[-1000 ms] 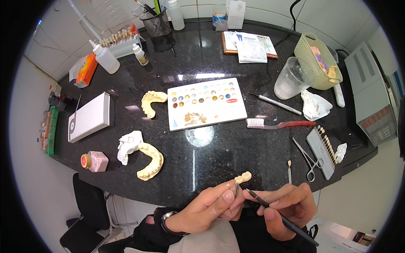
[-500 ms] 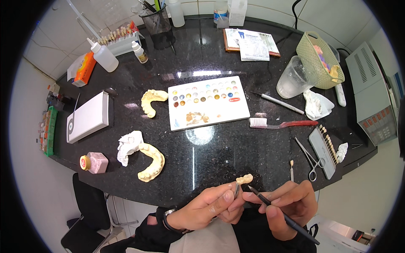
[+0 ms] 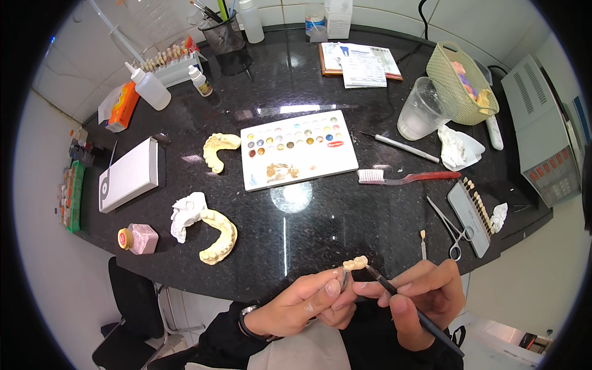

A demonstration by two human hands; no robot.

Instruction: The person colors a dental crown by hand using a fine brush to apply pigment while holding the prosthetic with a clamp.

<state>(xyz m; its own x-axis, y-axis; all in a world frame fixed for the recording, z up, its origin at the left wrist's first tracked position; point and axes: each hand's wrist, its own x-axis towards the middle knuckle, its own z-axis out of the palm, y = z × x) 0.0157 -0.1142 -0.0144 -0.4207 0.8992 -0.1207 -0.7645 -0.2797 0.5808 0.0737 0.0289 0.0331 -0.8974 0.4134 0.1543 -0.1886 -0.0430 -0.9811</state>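
My left hand (image 3: 308, 303) is closed round a slim metal holder (image 3: 345, 280), most of which the fingers hide. On its upper end sits a cream tooth-shaped dental bridge (image 3: 355, 264), raised near the table's front edge. Between thumb and fingers, my right hand (image 3: 428, 302) grips a dark-handled fine brush (image 3: 439, 333). Its tip meets the right end of the bridge, or lies very close to it. Farther off, a white palette (image 3: 296, 166) holds rows of coloured stains and a brown smear.
Plaster dental models (image 3: 219, 238) and a pink jar (image 3: 143, 239) stand at left. To the right lie a red toothbrush (image 3: 425, 177), scissor-handled forceps (image 3: 448, 227), a shade guide (image 3: 470, 217) and a metal-handled tool (image 3: 404, 148). A plastic cup (image 3: 421, 111) stands beside a basket (image 3: 459, 86).
The brush tip has moved up to the right end of the bridge, from just below it. My left hand has barely moved. The whole view has shifted slightly.
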